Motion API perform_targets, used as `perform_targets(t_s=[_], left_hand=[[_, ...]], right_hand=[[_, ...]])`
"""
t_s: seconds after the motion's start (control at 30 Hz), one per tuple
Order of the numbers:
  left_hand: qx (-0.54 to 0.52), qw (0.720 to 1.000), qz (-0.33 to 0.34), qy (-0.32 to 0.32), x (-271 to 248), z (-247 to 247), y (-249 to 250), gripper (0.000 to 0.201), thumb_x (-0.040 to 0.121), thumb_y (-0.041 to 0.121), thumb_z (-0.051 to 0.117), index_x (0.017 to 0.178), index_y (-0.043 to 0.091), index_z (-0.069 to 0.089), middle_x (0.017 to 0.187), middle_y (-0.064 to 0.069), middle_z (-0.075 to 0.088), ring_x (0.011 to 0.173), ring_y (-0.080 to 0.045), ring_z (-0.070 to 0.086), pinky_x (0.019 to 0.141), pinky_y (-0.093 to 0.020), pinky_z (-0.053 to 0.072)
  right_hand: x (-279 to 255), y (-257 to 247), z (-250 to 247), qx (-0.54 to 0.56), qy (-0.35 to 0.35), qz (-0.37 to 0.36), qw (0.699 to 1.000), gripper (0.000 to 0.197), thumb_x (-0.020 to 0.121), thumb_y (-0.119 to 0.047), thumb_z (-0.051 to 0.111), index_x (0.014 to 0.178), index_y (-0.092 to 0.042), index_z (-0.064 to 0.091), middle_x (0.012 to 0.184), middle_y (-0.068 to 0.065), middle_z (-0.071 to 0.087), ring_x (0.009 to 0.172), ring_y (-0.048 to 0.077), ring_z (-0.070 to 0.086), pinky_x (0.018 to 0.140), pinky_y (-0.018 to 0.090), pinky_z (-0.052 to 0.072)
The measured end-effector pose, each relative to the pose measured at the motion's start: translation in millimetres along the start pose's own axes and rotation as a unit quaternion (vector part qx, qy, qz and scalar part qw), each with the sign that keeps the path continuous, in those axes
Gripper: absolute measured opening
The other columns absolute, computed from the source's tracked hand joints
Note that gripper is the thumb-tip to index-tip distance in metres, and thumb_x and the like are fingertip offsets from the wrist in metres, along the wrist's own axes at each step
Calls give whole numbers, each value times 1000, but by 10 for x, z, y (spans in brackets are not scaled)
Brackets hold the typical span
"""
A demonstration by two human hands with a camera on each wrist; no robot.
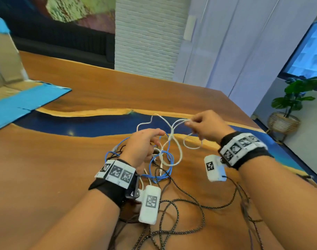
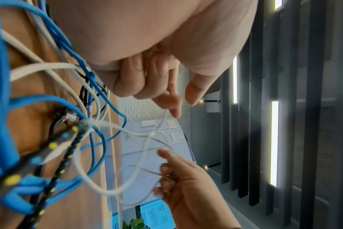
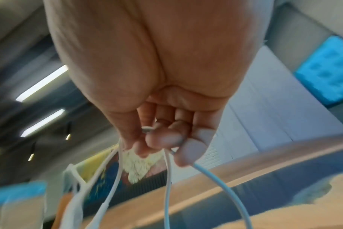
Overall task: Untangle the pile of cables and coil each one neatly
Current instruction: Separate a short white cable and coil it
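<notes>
A tangle of cables lies on the wooden table (image 1: 51, 168) in the head view. It holds a white cable (image 1: 180, 150), a blue cable (image 1: 161, 171) and a black braided cable (image 1: 199, 204). My right hand (image 1: 189, 124) is raised over the blue resin strip and grips several loops of the white cable (image 3: 116, 178) in curled fingers (image 3: 162, 140). My left hand (image 1: 160, 136) hovers over the tangle with fingers curled. In the left wrist view the white cable (image 2: 162, 120) runs up to the index fingertip (image 2: 174, 103), with the thumb apart from it. Blue cable loops (image 2: 100, 148) hang below.
An opened cardboard box with blue edges (image 1: 28, 98) lies at the table's far left. The black braided cable spreads toward the near edge between my forearms. A potted plant (image 1: 294, 98) stands on the floor beyond the table's right edge.
</notes>
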State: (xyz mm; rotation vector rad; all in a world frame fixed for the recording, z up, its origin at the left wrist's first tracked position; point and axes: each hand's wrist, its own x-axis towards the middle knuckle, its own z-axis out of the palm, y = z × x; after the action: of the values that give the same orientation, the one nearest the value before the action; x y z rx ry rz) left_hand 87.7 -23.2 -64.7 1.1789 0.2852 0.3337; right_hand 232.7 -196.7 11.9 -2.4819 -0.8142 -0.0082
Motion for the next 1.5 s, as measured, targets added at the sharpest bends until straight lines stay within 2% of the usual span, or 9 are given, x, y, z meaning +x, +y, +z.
perform_targets(t_s=[0.17, 0.37, 0.53, 0.67, 0.8, 1.0, 1.17, 1.27, 1.5], left_hand=[[-6, 1000, 4, -12, -98, 83, 17, 23, 96, 27, 66, 112, 12, 73, 95, -2, 71, 52, -13, 45, 46, -25, 30], [-87, 992, 41, -84, -194, 150, 65, 35, 100, 35, 58, 124, 10, 68, 117, -13, 72, 76, -19, 63, 68, -32, 47], [-44, 990, 44, -127, -237, 243, 22, 32, 92, 38, 64, 109, 13, 73, 95, -7, 71, 67, -16, 62, 60, -27, 45], [-19, 995, 44, -85, -212, 262, -30, 22, 102, 16, 55, 107, 5, 73, 95, -12, 68, 68, -17, 62, 61, -26, 51], [-44, 998, 27, -30, -135, 215, -70, 17, 102, 4, 54, 104, 2, 71, 96, -17, 72, 78, -21, 70, 70, -26, 60], [-37, 991, -25, 124, -5, 91, -44, 17, 93, 20, 71, 103, 18, 57, 88, 1, 52, 52, -9, 43, 42, -22, 32], [-153, 979, -33, 132, 25, -5, 32, 29, 101, 33, 50, 76, 20, 43, 66, 4, 27, 48, -12, 24, 42, -24, 22], [-141, 983, -27, 112, -3, -3, 48, 42, 103, 31, 39, 63, 19, 37, 58, 2, 23, 49, -15, 21, 45, -28, 22], [-21, 988, 43, 146, -1, 61, -22, 48, 88, 4, 72, 64, 24, 35, 57, 4, 25, 44, -13, 23, 43, -28, 21]], right_hand=[[-185, -128, -487, 265, 129, -7, 955, 16, 98, -21, 67, 92, -12, 78, 55, 1, 58, 40, 17, 42, 40, 25, 41], [-757, -330, -460, 373, 84, -48, 923, 21, 102, -18, 59, 97, -10, 78, 62, 10, 63, 40, 21, 48, 44, 29, 47], [-1051, -195, -20, 449, 6, -17, 893, 18, 100, -8, 57, 105, -6, 74, 84, 17, 73, 64, 27, 64, 63, 40, 57], [-1113, 31, 274, 453, 54, -14, 890, 18, 97, 1, 59, 101, -5, 76, 96, 16, 77, 86, 31, 73, 80, 44, 58], [-1144, 236, 398, 549, 108, 16, 829, 14, 83, -14, 71, 93, -7, 78, 103, 18, 76, 100, 38, 72, 84, 41, 61], [-1220, 431, 400, 567, 171, 19, 805, 32, 69, -32, 76, 96, -14, 81, 108, 17, 76, 105, 33, 72, 86, 39, 60], [-1198, 505, 402, 565, 254, 58, 782, 19, 96, -10, 62, 111, -6, 73, 106, 12, 77, 100, 29, 73, 83, 39, 58], [-1196, 536, 412, 592, 282, 87, 750, 19, 101, -10, 59, 113, -8, 73, 108, 14, 76, 94, 26, 70, 77, 37, 56], [-1206, 620, 333, 617, 302, 99, 720, 18, 102, -14, 58, 110, -14, 74, 112, 13, 75, 94, 23, 69, 74, 33, 54]])
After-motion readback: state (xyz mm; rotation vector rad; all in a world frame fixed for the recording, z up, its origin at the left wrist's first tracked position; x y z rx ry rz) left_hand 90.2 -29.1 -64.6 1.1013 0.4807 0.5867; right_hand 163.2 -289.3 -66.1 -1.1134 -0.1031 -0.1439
